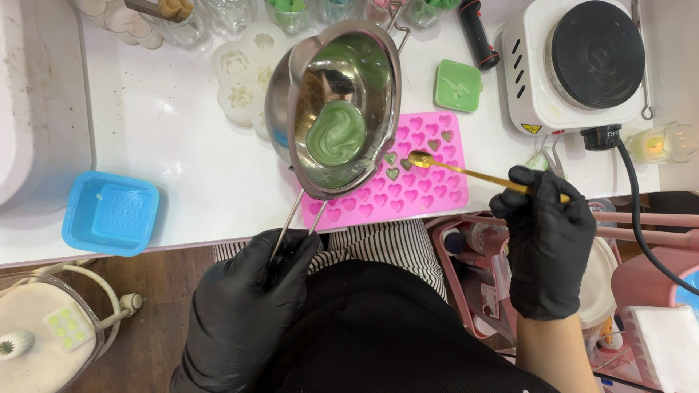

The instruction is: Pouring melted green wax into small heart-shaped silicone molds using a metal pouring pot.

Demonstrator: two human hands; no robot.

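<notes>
A small stainless-steel melting pot with a long wire handle (336, 109) is held tilted above the white surface (175, 138), its open mouth turned toward the camera and a pool of thick green melted wax (336, 133) gathered against its lower wall. Its long axis runs from the wire handle at the near edge of the surface, up and slightly right, to the pot's far rim; the bowel of the pot hangs over the left end of a pink silicone mould with rows of small heart-shaped cavities (408, 178), which lies flat on the surface near its front edge. The left hand (251, 291), in a black glove, is closed around the end of the wire handle. The right hand (546, 233), also in a black glove, pinches the handle of a slim gold-coloured metal spoon (466, 172), whose long axis runs nearly level, its bowl pointing left and resting over the mould just beside the pot's rim, next to a few hearts already filled with green. Beyond the mould sits a small green square mould (458, 85), a white flower-shaped silicone mould (244, 73) partly behind the pot, and a white electric hot plate with a black round top (575, 62) at the far right. A blue rectangular silicone mould (111, 212) lies at the left near edge.
</notes>
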